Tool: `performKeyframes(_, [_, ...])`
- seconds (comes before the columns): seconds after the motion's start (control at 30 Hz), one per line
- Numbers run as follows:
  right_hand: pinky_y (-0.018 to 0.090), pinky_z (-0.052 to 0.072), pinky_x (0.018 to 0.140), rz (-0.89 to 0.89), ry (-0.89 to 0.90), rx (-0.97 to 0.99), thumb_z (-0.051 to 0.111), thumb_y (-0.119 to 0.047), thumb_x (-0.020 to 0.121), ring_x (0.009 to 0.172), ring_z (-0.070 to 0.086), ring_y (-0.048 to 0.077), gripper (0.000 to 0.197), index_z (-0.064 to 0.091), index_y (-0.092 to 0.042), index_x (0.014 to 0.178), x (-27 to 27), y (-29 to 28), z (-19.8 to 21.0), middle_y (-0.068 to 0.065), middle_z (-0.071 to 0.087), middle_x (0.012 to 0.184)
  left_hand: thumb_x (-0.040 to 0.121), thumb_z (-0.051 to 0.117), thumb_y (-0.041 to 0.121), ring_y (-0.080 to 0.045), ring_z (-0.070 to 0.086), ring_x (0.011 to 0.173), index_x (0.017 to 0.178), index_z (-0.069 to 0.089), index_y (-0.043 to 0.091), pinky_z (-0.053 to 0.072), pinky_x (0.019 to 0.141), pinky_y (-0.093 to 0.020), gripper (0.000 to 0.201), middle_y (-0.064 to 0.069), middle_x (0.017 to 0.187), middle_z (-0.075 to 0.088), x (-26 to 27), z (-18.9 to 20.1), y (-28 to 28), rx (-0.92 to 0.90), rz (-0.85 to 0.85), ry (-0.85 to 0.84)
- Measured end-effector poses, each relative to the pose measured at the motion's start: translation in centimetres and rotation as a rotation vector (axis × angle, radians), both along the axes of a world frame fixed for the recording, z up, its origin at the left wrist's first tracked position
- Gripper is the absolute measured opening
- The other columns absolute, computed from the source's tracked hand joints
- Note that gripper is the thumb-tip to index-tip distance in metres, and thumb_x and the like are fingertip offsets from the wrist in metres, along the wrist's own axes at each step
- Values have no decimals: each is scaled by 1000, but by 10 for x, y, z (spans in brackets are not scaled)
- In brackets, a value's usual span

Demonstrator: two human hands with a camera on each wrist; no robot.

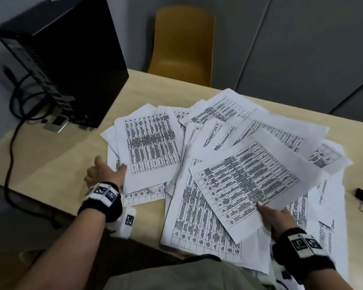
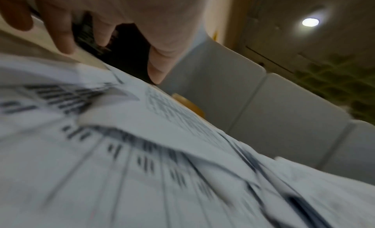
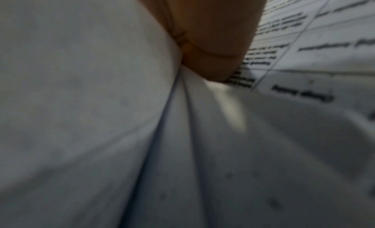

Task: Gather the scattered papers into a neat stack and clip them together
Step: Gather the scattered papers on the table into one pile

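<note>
— Where are the papers?
— Fanned across the bench, long edges pointing every way.
— The grips?
— Right hand pinches a lifted sheet; left hand lies released, fingers under another sheet's edge.

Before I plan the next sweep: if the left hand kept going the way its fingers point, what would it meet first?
The left hand points away across the table, its fingers already at the edge of the left pile of papers. Those sheets come first; the black computer tower stands further on, though depth is uncertain.
</note>
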State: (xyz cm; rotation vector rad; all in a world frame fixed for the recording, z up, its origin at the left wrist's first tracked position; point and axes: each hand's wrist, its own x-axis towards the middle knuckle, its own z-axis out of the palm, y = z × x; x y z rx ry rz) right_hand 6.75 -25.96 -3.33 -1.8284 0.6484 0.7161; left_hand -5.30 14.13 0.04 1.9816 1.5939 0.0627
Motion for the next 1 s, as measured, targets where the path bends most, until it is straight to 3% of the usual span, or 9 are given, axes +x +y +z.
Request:
performKeyframes(0.13, [22, 27, 51, 6, -6, -9, 72, -35, 75, 52, 34, 12, 34, 40, -25, 69, 0, -1, -1, -3, 41, 65, 72, 68, 44, -41, 24, 136, 145, 9, 19, 27, 108, -54, 97, -19, 150, 19, 27, 10, 17, -142, 63, 45])
performKeyframes(0.23, [20, 27, 51, 4, -25, 5, 73, -34, 74, 53, 35, 10, 31, 44, -24, 76, -2, -1, -3, -2, 42, 66, 69, 68, 47, -39, 37, 131, 141, 16, 8, 33, 105, -47, 98, -18, 148, 31, 47, 13, 23, -207, 90, 37])
performKeyframes(0.37, [25, 44, 61, -30, -86, 69, 71, -23, 78, 63, 50, 19, 37, 51, -11, 107, -6, 2, 0, 6, 57, 78, 32, 68, 70, -37, 52, 118, 134, 41, 11, 36, 105, -47, 121, -16, 135, 52, 60, -14, 41, -345, 86, 21])
performKeyframes(0.57, [61, 38, 99, 57, -117, 57, 63, -14, 84, 93, 58, 46, 21, 58, 3, 95, -12, 9, 25, 41, 55, 115, 81, 66, 21, -37, 55, 114, 127, 43, -10, 42, 91, -35, 60, -25, 128, 54, 56, -1, 12, -294, -14, -67])
performKeyframes(0.63, [69, 30, 98, 73, -87, 55, 64, -15, 83, 106, 51, 58, 43, 51, 18, 106, -12, 8, 25, 44, 46, 122, 83, 63, 14, -36, 57, 112, 121, 51, -8, 43, 92, -36, 45, -24, 125, 57, 51, 8, 12, -216, -52, -161])
performKeyframes(0.73, [62, 41, 95, 51, -109, 51, 64, -14, 85, 106, 51, 58, 23, 57, 5, 96, -11, 8, 27, 43, 55, 111, 86, 60, 11, -34, 60, 105, 115, 56, -5, 43, 87, -35, 34, -22, 120, 61, 44, 28, 13, -105, -51, -317])
performKeyframes(0.77, [54, 52, 80, 32, -109, 59, 64, -15, 86, 87, 60, 50, 11, 58, -6, 89, -11, 7, 25, 36, 61, 92, 87, 58, 11, -32, 60, 98, 115, 57, -4, 42, 84, -33, 32, -22, 117, 62, 42, 36, 11, -81, -56, -359])
performKeyframes(0.83, [27, 39, 52, 12, -121, 87, 66, -21, 84, 55, 46, 18, 16, 54, -14, 92, -11, 6, 17, 4, 51, 66, 87, 57, 14, -26, 57, 93, 116, 56, -1, 40, 82, -31, 33, -20, 116, 62, 41, 54, 9, -35, -51, -446])
performKeyframes(1.0, [28, 43, 64, 8, -96, 114, 69, -25, 80, 65, 48, 18, 29, 48, -16, 98, -9, 6, 12, 2, 53, 76, 83, 65, 21, -18, 49, 116, 131, 42, 2, 35, 102, -30, 57, -1, 127, 50, 46, 93, -3, -36, -69, -711])
